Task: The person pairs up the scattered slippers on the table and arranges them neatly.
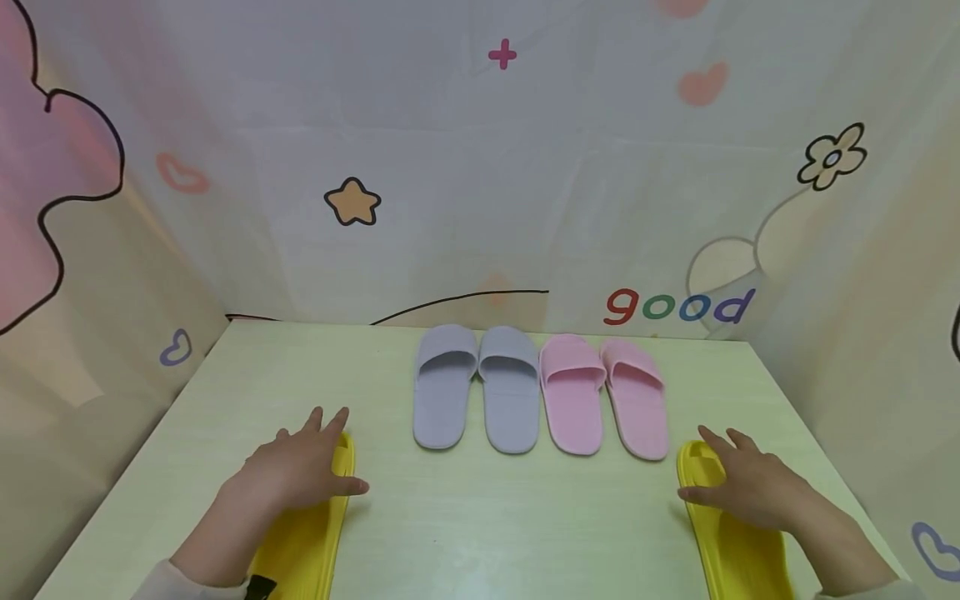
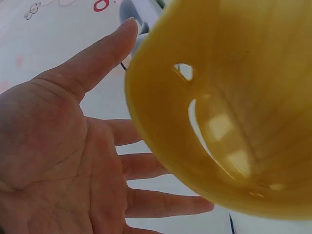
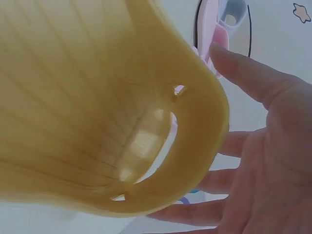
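Note:
My left hand (image 1: 296, 467) is over the far end of a yellow plastic trough-like piece (image 1: 300, 554), its fingers spread and straight. My right hand (image 1: 757, 487) is likewise above a matching yellow trough-like piece (image 1: 746, 562) on the right, thumb and fingers apart. Each wrist view shows a rounded yellow end (image 2: 161, 112) with a long slot and small holes, and straight fingers passing behind its rim. Whether the fingertips touch the plastic I cannot tell. The near ends of both yellow pieces are cut off by the frame.
Two grey slippers (image 1: 441, 412) stand side by side at the back middle of the pale table (image 1: 465, 525). Two pink slippers (image 1: 573, 421) are directly to their right, toes toward the back. A printed curtain (image 1: 435, 150) encloses the table at the back and sides.

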The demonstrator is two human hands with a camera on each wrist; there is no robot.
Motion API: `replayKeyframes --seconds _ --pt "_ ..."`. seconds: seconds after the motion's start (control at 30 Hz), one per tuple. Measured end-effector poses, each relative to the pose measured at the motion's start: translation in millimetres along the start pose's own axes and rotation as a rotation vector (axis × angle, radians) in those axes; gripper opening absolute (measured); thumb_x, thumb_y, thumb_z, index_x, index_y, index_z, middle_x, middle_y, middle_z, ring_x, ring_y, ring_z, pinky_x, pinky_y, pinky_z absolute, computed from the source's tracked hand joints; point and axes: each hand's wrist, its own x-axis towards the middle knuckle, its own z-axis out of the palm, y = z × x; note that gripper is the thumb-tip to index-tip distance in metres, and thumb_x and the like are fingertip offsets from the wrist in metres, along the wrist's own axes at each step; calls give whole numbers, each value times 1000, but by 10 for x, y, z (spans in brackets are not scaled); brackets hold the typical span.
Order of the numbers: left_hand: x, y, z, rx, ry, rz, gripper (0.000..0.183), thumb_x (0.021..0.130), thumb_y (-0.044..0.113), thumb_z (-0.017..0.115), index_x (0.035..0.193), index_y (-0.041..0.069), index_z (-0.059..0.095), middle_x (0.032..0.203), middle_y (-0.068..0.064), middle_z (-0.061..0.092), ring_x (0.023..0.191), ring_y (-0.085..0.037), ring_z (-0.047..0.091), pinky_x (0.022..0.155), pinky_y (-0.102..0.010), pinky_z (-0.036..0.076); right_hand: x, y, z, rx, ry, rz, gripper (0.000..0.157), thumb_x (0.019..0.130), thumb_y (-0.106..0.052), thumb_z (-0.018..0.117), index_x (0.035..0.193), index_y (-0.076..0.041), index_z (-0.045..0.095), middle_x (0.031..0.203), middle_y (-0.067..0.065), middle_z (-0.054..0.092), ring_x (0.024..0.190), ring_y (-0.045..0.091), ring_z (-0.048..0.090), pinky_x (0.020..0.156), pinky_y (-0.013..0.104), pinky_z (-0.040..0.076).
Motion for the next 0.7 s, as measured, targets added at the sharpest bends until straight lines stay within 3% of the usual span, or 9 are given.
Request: replayKeyframes --seconds 0.2,0.7 --pt "10 -91 50 -23 -50 -14 114 81 66 78 163 5 27 162 -37 28 131 -68 45 102 -78 39 16 31 50 40 -69 31 112 86 -66 71 159 6 26 151 54 19 125 76 39 94 84 38" --pt "50 -135 149 -72 -93 -25 94 90 50 75 163 10 31 166 -37 16 130 -65 47 103 -75 41 49 33 129 51 -112 61 101 89 -58 72 157 2 30 149 52 23 118 69 50 90 79 45"
